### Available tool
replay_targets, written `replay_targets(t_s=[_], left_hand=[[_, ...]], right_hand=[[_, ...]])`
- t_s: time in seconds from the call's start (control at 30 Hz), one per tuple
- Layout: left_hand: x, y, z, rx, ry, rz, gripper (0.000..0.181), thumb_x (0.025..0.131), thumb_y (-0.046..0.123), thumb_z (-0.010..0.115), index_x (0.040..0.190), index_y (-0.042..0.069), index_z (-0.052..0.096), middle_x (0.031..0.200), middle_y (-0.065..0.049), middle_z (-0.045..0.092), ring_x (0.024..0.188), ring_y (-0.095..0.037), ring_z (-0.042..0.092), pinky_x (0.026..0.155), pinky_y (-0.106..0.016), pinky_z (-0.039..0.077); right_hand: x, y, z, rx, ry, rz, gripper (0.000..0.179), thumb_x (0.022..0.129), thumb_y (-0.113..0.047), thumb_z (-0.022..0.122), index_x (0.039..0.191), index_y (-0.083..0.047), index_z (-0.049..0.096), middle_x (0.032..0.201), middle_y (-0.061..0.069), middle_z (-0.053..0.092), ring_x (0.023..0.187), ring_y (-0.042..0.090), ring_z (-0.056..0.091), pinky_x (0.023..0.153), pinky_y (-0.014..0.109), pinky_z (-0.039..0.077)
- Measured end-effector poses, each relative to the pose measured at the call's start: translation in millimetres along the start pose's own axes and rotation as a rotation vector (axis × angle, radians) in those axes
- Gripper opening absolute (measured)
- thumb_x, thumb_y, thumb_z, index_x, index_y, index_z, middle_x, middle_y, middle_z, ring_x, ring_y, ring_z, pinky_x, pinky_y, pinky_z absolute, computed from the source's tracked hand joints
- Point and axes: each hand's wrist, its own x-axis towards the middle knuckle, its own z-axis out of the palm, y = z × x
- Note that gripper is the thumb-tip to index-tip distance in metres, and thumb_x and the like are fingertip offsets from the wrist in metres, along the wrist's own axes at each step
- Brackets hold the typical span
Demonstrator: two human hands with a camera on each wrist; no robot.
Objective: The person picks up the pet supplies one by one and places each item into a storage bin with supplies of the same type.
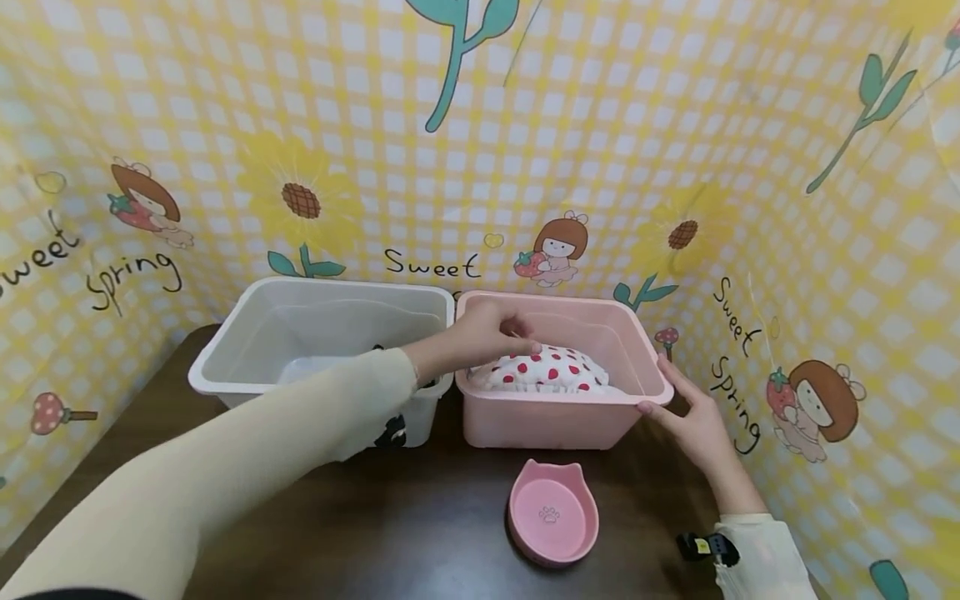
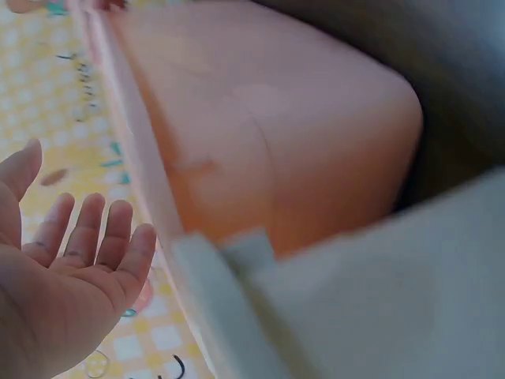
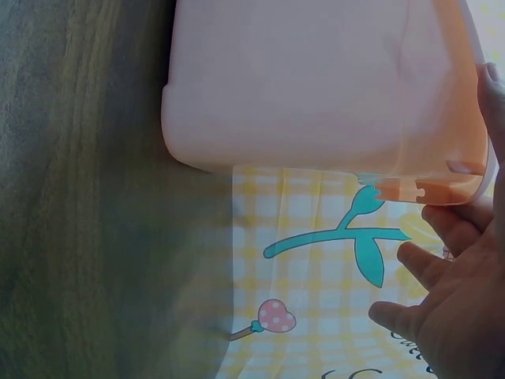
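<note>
My left hand hovers over the pink bin, its loosely bent fingers close above a puffy white cloth item with red spots and a ruffled edge. The palm and spread fingers of that hand show bare in the left wrist view, beside the bin's rim. With my right hand I grip the front right corner of the same bin. Its thumb lies at the rim, and fingertips touch the outer wall in the right wrist view. The cloth item lies inside the bin, hidden from both wrist views.
A light grey bin stands left of the pink one, partly covered by my left forearm. In front, a pink cat-eared bowl with a paw print sits on the dark wooden table. A yellow checked sheet hangs behind and at both sides.
</note>
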Motion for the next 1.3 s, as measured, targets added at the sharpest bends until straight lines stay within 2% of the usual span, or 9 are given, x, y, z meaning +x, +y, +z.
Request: replay_targets(t_s=[0.27,0.37,0.57,0.67,0.73,0.8,0.93,1.17,1.3], left_hand=[[-42.2,17.2,3.9,-0.104,0.033,0.026,0.031,0.089,0.031,0.082,0.114,0.017,0.072,0.114,0.001,0.072,0.107,-0.016,0.066,0.093,-0.034,0.056],[-55.3,21.0,4.2,-0.127,0.054,0.080,0.029,0.089,0.030,0.082,0.114,0.019,0.073,0.114,0.002,0.072,0.108,-0.014,0.066,0.094,-0.036,0.056],[-82.8,26.7,9.1,-0.081,0.131,0.191,0.031,0.088,0.031,0.083,0.116,0.022,0.072,0.115,0.010,0.071,0.111,-0.012,0.065,0.101,-0.039,0.051],[-94.6,27.1,15.3,-0.123,0.133,0.184,0.033,0.087,0.029,0.083,0.117,0.022,0.072,0.118,0.007,0.071,0.114,-0.019,0.066,0.101,-0.042,0.052],[-101.4,25.4,20.5,-0.162,0.114,0.157,0.033,0.087,0.029,0.083,0.118,0.023,0.071,0.120,0.004,0.070,0.114,-0.022,0.066,0.101,-0.044,0.053],[-107.7,22.4,26.4,-0.204,0.083,0.115,0.035,0.088,0.032,0.083,0.119,0.023,0.071,0.123,0.001,0.069,0.114,-0.023,0.066,0.101,-0.046,0.053],[-116.6,9.9,37.8,-0.252,0.014,0.060,0.039,0.089,0.037,0.081,0.123,0.022,0.070,0.124,0.004,0.070,0.115,-0.017,0.065,0.104,-0.044,0.051],[-123.7,-23.1,61.9,-0.360,-0.043,0.041,0.032,0.090,0.031,0.081,0.119,0.023,0.071,0.116,0.005,0.072,0.109,-0.019,0.068,0.097,-0.035,0.055],[-124.8,-39.9,77.1,-0.349,-0.052,0.031,0.033,0.090,0.029,0.081,0.120,0.019,0.071,0.115,0.004,0.071,0.107,-0.019,0.067,0.095,-0.031,0.056]], right_hand=[[3.5,0.8,-2.0,-0.001,0.004,-0.024,0.081,0.089,-0.029,0.082,0.158,-0.023,0.041,0.163,0.008,0.036,0.149,0.043,0.032,0.116,0.068,0.024],[5.1,1.6,-0.1,0.013,0.002,-0.016,0.080,0.089,-0.029,0.082,0.158,-0.025,0.040,0.164,0.005,0.035,0.150,0.041,0.031,0.117,0.068,0.024],[8.6,-1.0,-0.3,0.030,-0.011,-0.007,0.080,0.091,-0.032,0.080,0.159,-0.026,0.038,0.165,0.002,0.032,0.153,0.040,0.027,0.118,0.069,0.021],[8.2,-1.3,-1.1,0.029,-0.009,-0.008,0.081,0.091,-0.032,0.080,0.159,-0.024,0.037,0.165,0.002,0.032,0.153,0.039,0.026,0.118,0.068,0.020],[7.4,-0.4,-1.3,0.025,-0.005,-0.008,0.081,0.090,-0.032,0.081,0.159,-0.023,0.038,0.165,0.002,0.032,0.153,0.039,0.027,0.118,0.068,0.021],[5.9,0.3,-1.6,0.023,-0.002,-0.008,0.081,0.090,-0.031,0.081,0.159,-0.023,0.038,0.165,0.003,0.033,0.152,0.039,0.028,0.118,0.068,0.021],[4.1,2.3,-1.1,0.024,0.000,-0.009,0.081,0.090,-0.029,0.081,0.159,-0.023,0.038,0.165,0.004,0.033,0.152,0.040,0.029,0.118,0.067,0.022],[2.1,4.7,-0.8,0.035,-0.001,0.000,0.081,0.090,-0.030,0.081,0.159,-0.023,0.038,0.165,0.003,0.033,0.153,0.038,0.028,0.119,0.066,0.022],[2.0,3.3,-1.7,0.038,-0.006,-0.001,0.080,0.091,-0.029,0.080,0.158,-0.024,0.038,0.165,0.002,0.032,0.152,0.039,0.028,0.119,0.066,0.022]])
